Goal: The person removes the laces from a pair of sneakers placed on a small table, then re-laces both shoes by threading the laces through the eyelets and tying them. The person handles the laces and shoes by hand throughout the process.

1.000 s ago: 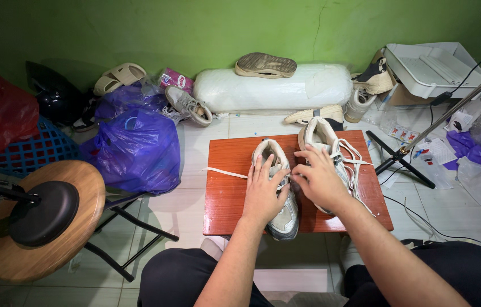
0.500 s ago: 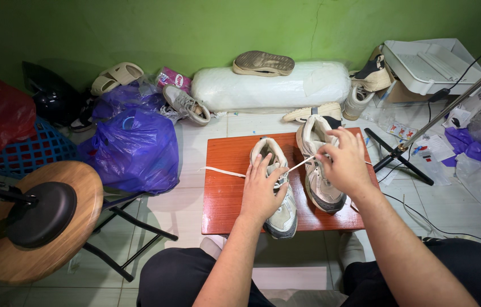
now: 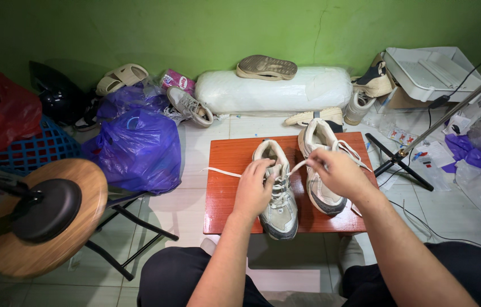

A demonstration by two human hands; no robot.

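Head view, change since the earlier frames: right hand (image 3: 338, 173) has come back from over the far sneaker toward the near one, drawing a cream lace (image 3: 298, 165) with it; left hand (image 3: 253, 190), flat and spread before, is now curled on the tongue.

Left hand: fingers bent, pressing down on the laces of the left sneaker (image 3: 277, 193), which lies toe-away on the red worktop (image 3: 226, 193) directly under that hand.

Right hand: closed in a pinch on the lace end, strand running taut from its fingertips to the eyelets just left of it (whether thumb and forefinger alone grip it cannot be told).

Right sneaker (image 3: 321, 170): partly beneath the right hand, loose laces trailing past its far side.

Second lace end (image 3: 221, 171): slack on the worktop, left of the left hand.

Judgement: lacing of the left sneaker in hand, one strand being tensioned.

Beyond both hands: purple bag (image 3: 138, 149), white roll (image 3: 274, 90).
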